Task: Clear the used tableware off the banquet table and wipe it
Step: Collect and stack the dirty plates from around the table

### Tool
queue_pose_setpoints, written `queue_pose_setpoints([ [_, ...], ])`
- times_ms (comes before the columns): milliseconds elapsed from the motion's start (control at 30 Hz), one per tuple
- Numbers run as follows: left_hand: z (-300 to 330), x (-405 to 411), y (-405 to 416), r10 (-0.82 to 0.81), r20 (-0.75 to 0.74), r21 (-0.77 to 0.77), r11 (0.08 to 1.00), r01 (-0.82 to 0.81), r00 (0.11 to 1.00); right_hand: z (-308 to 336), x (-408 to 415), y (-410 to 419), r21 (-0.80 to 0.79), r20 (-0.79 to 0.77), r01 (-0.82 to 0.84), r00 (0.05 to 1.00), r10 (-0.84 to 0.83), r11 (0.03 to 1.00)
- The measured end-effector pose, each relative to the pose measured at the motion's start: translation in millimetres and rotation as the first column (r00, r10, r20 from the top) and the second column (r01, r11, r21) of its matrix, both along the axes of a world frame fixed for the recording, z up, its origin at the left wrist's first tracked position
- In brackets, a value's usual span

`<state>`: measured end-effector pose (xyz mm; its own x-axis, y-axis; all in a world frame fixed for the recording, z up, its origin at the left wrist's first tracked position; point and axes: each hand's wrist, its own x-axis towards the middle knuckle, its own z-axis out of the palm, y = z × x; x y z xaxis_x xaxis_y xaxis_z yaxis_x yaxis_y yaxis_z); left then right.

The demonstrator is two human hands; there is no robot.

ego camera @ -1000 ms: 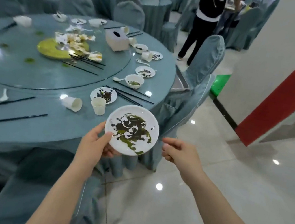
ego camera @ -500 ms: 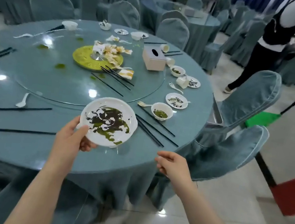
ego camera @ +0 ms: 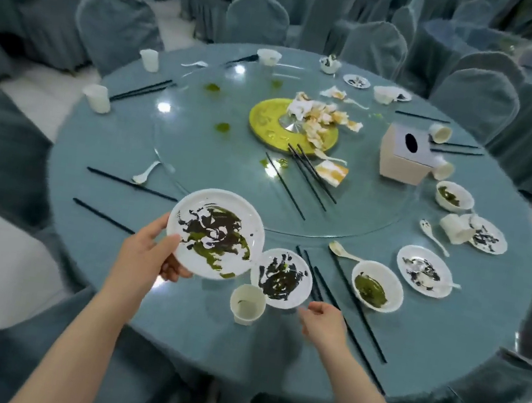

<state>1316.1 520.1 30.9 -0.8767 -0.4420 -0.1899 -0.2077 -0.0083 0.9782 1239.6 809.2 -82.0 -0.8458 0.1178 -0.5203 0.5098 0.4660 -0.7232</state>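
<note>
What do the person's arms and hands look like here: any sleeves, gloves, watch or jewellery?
Both forearms are bare as far as the bottom edge of the picture, with no sleeve in view. The left hand and right hand wear no gloves. No watch, bracelet or ring shows on either. Fingernails are too small and blurred to describe.

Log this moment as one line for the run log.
left hand: holds dirty plate above table edge | right hand: empty, beside small plate | paper cup: upright | table: uncleared
</note>
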Motion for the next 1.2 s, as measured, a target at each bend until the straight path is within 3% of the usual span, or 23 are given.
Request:
queue_pose_setpoints([
  [333, -1, 11, 5, 0.183, 0.075, -0.036, 0.983, -0.18, 0.98, -34, -54, -21, 0.132, -0.001, -0.063, 0.998, 0.063, 0.989],
  [433, -2, 15, 4, 0.203, 0.082, -0.039, 0.979, -0.2, 0.976, -31, -57, -21, 0.076, 0.03, -0.021, 0.999, 0.019, 0.997],
  [533, -4, 17, 4, 0.199, 0.087, -0.042, 0.98, -0.196, 0.976, -20, -55, -18, 0.013, -0.071, 0.026, 0.997, -0.025, 1.0],
  [733, -2, 22, 12, 0.073, 0.067, -0.026, 0.997, -0.071, 0.995, 28, -27, 0, -0.304, -0.185, 0.198, 0.947, -0.262, 0.932],
  [933, 0, 38, 27, -0.121, 0.029, -0.009, 0.993, 0.121, 0.992, 84, 34, 12, -0.476, -0.242, 0.26, 0.879, -0.41, 0.84],
  [1200, -7, 69, 54, -0.329, 0.012, 0.034, 0.944, 0.328, 0.944, 105, 128, 41, -0.463, -0.325, 0.447, 0.718, -0.615, 0.766],
])
